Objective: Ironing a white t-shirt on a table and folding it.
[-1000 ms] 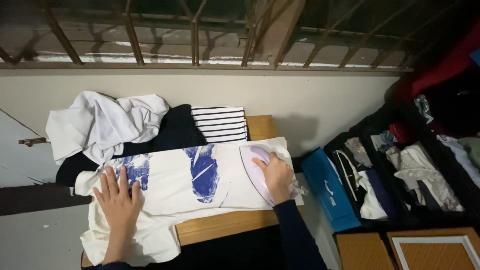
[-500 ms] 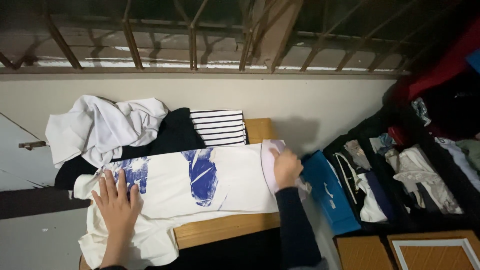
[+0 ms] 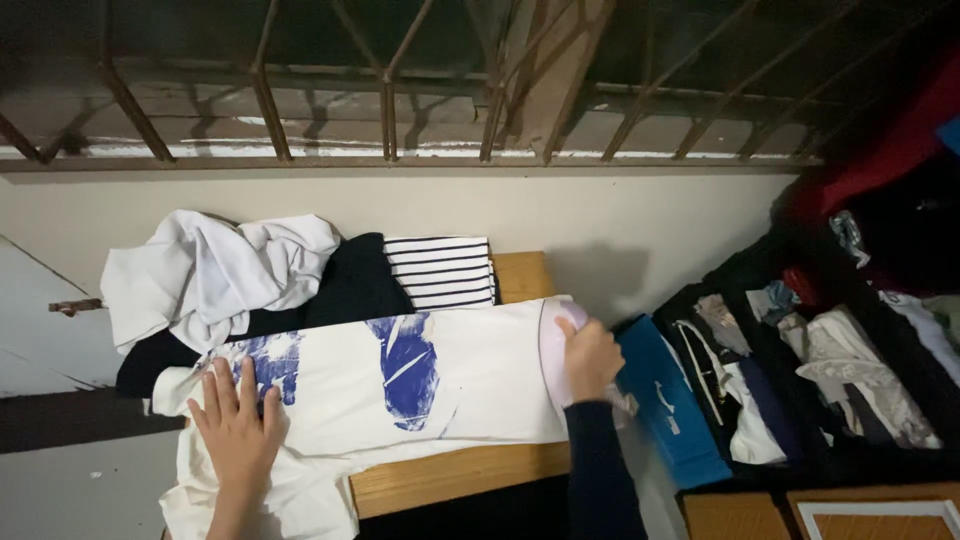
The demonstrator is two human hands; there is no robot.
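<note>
A cream shirt (image 3: 480, 375) with blue prints lies spread across a wooden table (image 3: 455, 475). My left hand (image 3: 238, 430) presses flat on the shirt's left part, fingers apart, beside one blue print. My right hand (image 3: 592, 358) grips a pale lilac iron (image 3: 553, 350) standing at the shirt's right edge, near the table's right end. A dark sleeve covers my right forearm.
Behind the shirt lie a crumpled white garment (image 3: 215, 268), a dark cloth (image 3: 350, 285) and a folded striped top (image 3: 440, 272). A blue box (image 3: 675, 405) and an open case of folded clothes (image 3: 820, 375) stand to the right. A barred window (image 3: 400, 80) runs along the wall.
My right hand slid the iron to the right, from over the shirt's right part to its right edge. My left hand stayed pressed on the shirt.
</note>
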